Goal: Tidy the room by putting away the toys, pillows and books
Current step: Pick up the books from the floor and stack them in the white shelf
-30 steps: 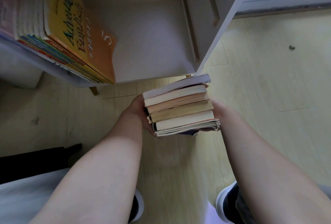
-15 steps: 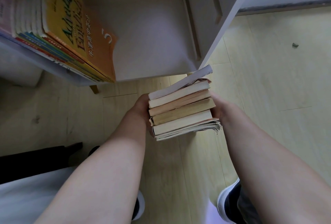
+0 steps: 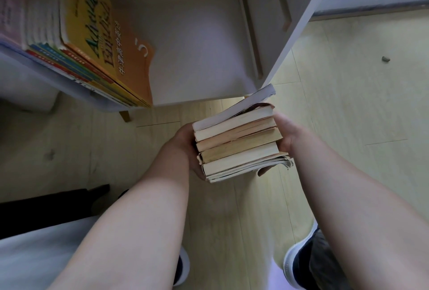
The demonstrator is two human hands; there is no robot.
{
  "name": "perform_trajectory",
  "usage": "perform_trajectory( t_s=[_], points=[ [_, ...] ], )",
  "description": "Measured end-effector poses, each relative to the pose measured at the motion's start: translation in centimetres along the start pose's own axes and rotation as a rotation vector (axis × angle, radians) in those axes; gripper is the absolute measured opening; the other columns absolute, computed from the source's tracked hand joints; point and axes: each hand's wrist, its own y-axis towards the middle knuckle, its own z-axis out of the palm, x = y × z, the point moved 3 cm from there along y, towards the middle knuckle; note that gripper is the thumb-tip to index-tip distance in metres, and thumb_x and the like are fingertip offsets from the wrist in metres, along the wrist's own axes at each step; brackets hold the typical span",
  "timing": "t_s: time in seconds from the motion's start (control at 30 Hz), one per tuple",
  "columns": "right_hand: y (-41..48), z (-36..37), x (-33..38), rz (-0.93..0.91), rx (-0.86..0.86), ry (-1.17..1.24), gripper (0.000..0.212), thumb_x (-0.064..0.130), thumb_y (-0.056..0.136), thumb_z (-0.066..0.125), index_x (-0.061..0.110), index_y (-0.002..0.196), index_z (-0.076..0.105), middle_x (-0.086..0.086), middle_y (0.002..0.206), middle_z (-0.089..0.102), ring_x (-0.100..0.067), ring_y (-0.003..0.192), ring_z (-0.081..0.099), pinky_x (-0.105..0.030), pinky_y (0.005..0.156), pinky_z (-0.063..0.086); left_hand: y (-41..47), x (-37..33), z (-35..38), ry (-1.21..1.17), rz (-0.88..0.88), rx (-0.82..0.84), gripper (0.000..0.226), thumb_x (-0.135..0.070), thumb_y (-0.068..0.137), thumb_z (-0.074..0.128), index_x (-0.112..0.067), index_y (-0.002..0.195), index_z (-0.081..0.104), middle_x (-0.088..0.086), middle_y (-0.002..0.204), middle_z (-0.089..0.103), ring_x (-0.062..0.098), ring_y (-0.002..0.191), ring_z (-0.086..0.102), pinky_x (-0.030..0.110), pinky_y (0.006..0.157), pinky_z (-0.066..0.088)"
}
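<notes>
While a stack (image 3: 239, 143) of several worn, yellowed paperbacks hung in the air just near of a low white shelf (image 3: 197, 57), none of it had yet gone in. The left hand (image 3: 185, 141) gripped the stack's left end and the right hand (image 3: 286, 136) gripped its right end. Each was wrapped on the books, so neither hand was free. The stack tilted, its right end raised toward the shelf's right wall, and the top cover stood slightly open.

Some book work looked done. A row (image 3: 76, 41) of larger books, the rightmost yellow and orange, leaned at the shelf's left. Right of that row the shelf lay bare and seemed wide enough for the stack. Setting the stack there looked like the step in hand. Whether toys or pillows had been put away could not be judged, as none showed.

Much was hidden. Most fingers lay under the stack, and only one right fingertip (image 3: 263, 171) peeked out below. Titles in the stack could not be read, since only page edges faced the camera. The frame cut off the shelf's top and the row's left end. A small speck (image 3: 385, 59) lay on the floor (image 3: 348, 115) at far right, too small to name. A dark shape (image 3: 46, 203) at near left was unclear.
</notes>
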Motion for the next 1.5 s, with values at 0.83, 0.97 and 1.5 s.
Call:
perform_trajectory(
  t_s=[0.83, 0.97, 1.5],
  points=[
    [-1.2, 0.1, 0.3, -0.049, -0.285, 0.056, 0.036, 0.055, 0.065, 0.07, 0.023, 0.079, 0.058, -0.003, 0.081, 0.059, -0.025, 0.076, 0.057, -0.035, 0.075, 0.045, 0.1, 1.6, -0.9, 0.088, -0.039, -0.128, 0.024, -0.041, 0.072, 0.071, -0.018, 0.081, 0.07, 0.009, 0.086, 0.073, 0.03, 0.079, 0.07, 0.046, 0.091, 0.05],
    [-3.0, 1.5, -0.5, -0.027, -0.352, 0.01, 0.033, 0.05, 0.061, 0.062, 0.022, 0.067, 0.044, -0.001, 0.068, 0.045, -0.022, 0.062, 0.046, -0.03, 0.062, 0.036, -0.9, 3.4, -1.5, 0.051, 0.013, -0.107, 0.034, -0.047, 0.08, 0.065, -0.014, 0.082, 0.067, 0.013, 0.078, 0.073, 0.029, 0.078, 0.066, 0.04, 0.08, 0.048],
    [-15.9, 14.7, 7.4, -0.638, -0.605, -0.427, 0.028, 0.042, 0.084, 0.061, 0.023, 0.064, 0.064, 0.004, 0.055, 0.061, -0.017, 0.048, 0.057, -0.027, 0.057, 0.044, -10.6, 4.6, -2.4, -0.249, 0.681, 0.026, 0.03, -0.036, 0.1, 0.057, -0.02, 0.081, 0.074, 0.0, 0.064, 0.073, 0.015, 0.051, 0.069, 0.031, 0.057, 0.057]
  ],
)
